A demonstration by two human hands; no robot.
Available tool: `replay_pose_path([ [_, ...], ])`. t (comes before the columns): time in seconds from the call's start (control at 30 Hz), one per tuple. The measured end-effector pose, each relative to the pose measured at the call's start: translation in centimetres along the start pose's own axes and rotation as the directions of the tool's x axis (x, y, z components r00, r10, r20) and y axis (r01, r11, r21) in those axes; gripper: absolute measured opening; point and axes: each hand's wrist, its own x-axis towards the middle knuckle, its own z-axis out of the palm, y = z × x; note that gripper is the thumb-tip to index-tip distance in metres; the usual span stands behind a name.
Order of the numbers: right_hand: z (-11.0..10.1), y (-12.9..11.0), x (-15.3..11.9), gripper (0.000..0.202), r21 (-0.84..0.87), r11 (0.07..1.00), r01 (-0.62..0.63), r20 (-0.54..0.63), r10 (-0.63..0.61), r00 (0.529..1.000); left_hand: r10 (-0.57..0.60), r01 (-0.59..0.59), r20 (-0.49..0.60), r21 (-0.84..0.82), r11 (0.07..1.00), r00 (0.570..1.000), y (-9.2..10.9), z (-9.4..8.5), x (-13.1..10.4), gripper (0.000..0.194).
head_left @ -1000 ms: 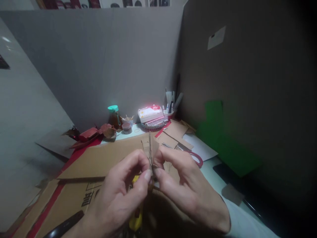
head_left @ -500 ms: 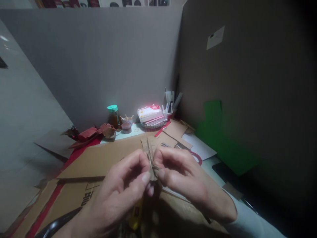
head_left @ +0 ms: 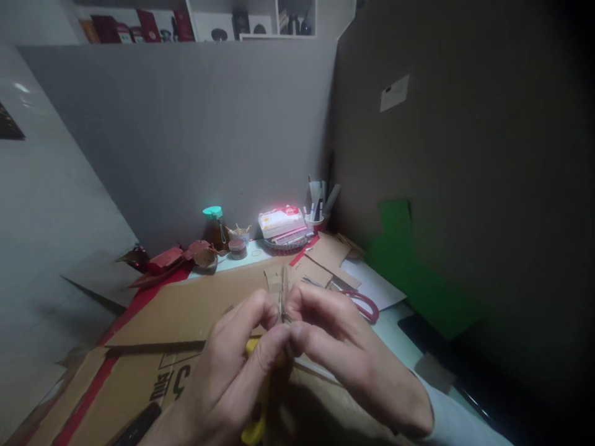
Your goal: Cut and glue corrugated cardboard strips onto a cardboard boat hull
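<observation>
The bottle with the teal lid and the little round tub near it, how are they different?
The bottle is clearly taller, while the tub is low and squat. The bottle has a bright teal lid with a cord loop hanging beside it; the tub looks dull reddish-brown and shows no loop. The bottle stands farther back, the tub nearer you. Both are upright.

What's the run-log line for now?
left hand: pinching cardboard piece | right hand: pinching same piece | thumbs close together | red-handled scissors: on table, unheld
</observation>
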Motion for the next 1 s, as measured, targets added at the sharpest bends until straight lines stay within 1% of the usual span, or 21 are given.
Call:
replay_pose_path([
  [0.1, 0.2, 0.0, 0.1, 0.019, -0.021, 1.0, -0.007, -0.017, 0.006, 1.0, 0.106, -0.106, 0.0, 0.08, 0.991, 0.994, -0.4, 0.1, -0.3, 0.023],
  [0.17, 0.3, -0.1, 0.2, 0.021, -0.037, 0.999, -0.02, -0.013, 0.02, 1.0, 0.159, -0.16, 0.015, 0.093, 0.983, 0.987, -0.7, 0.0, -0.3, 0.021],
  [0.23, 0.3, -0.2, 0.2, 0.02, -0.037, 0.999, -0.034, 0.011, 0.035, 0.999, 0.173, -0.175, 0.031, 0.091, 0.98, 0.984, -0.9, -0.1, -0.3, 0.021],
  [0.37, 0.0, -0.3, 0.1, 0.016, -0.016, 0.999, -0.039, 0.048, 0.04, 0.998, 0.161, -0.164, 0.047, 0.084, 0.983, 0.986, -1.2, -0.3, -0.2, 0.023],
  [0.47, 0.0, -0.2, 0.0, 0.015, -0.005, 0.999, -0.034, 0.055, 0.034, 0.998, 0.158, -0.161, 0.039, 0.079, 0.984, 0.987, -1.3, -0.2, -0.1, 0.022],
  [0.57, 0.0, 0.0, 0.1, 0.014, 0.032, 0.998, -0.051, 0.055, 0.049, 0.997, 0.141, -0.139, -0.015, 0.097, 0.985, 0.99, -1.5, -0.1, 0.0, 0.023],
  [0.63, 0.0, 0.2, 0.1, 0.017, 0.08, 0.995, -0.056, 0.072, 0.05, 0.996, 0.133, -0.127, -0.045, 0.119, 0.985, 0.99, -1.6, 0.0, 0.0, 0.023],
  [0.77, -0.1, 0.4, 0.1, 0.021, 0.163, 0.985, -0.05, 0.096, 0.035, 0.995, 0.099, -0.094, -0.028, 0.133, 0.987, 0.995, -1.6, -0.1, 0.0, 0.022],
  [0.83, -0.3, 0.4, 0.2, 0.022, 0.199, 0.979, -0.048, 0.102, 0.028, 0.994, 0.065, -0.063, -0.022, 0.096, 0.993, 0.998, -1.3, 0.0, 0.0, 0.023],
  [0.9, -0.3, 0.5, 0.4, 0.023, 0.212, 0.976, -0.044, 0.107, 0.021, 0.994, 0.018, -0.016, -0.043, 0.031, 0.999, 0.999, -0.9, 0.3, 0.0, 0.021],
  [1.0, 0.0, 0.6, 0.5, 0.018, 0.138, 0.99, -0.025, 0.077, 0.015, 0.997, -0.085, 0.08, -0.113, -0.048, 0.996, 0.99, -0.3, 0.7, 0.1, 0.015],
])
